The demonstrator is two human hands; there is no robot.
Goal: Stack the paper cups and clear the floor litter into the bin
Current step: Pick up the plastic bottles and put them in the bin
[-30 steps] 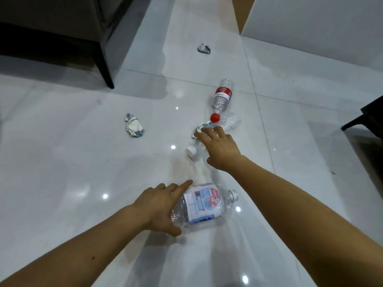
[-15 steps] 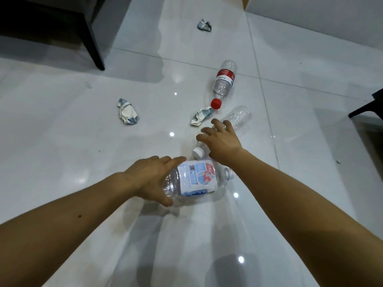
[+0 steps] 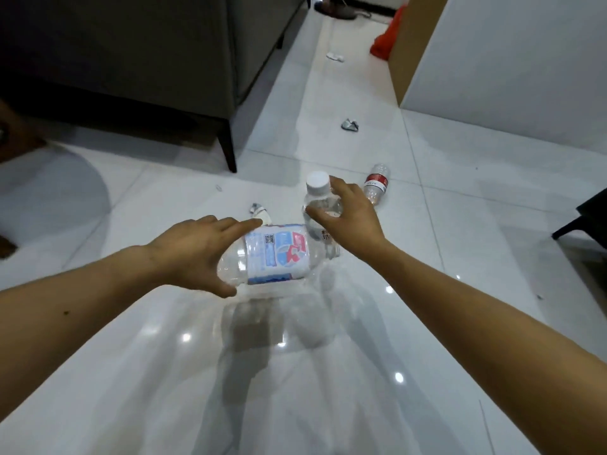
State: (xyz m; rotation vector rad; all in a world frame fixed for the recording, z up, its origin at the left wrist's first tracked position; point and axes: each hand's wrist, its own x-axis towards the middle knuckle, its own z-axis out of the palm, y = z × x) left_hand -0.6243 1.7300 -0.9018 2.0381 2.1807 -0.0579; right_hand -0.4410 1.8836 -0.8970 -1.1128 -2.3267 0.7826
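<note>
My left hand (image 3: pixel 193 252) grips a wide clear plastic bottle with a blue, white and red label (image 3: pixel 279 254), held on its side above the floor. My right hand (image 3: pixel 348 218) grips a slimmer clear bottle with a white cap (image 3: pixel 318 195), cap pointing up. Both bottles are off the glossy white tiles. A third clear bottle with a red label (image 3: pixel 376 185) lies on the floor just beyond my right hand. A crumpled wrapper (image 3: pixel 259 211) lies behind the bottles, partly hidden by my left fingers. No paper cups or bin are in view.
Another crumpled wrapper (image 3: pixel 349 124) lies further up the aisle, and white scraps (image 3: pixel 335 56) near an orange bag (image 3: pixel 386 41). A dark sofa on thin legs (image 3: pixel 230 149) fills the upper left. A white cabinet (image 3: pixel 509 60) stands right; a dark furniture leg (image 3: pixel 578 221) at the right edge.
Both hands have lifted their bottles off the floor. My right hand now holds the white-capped bottle upright. The view has tilted up, showing more of the aisle and sofa.
</note>
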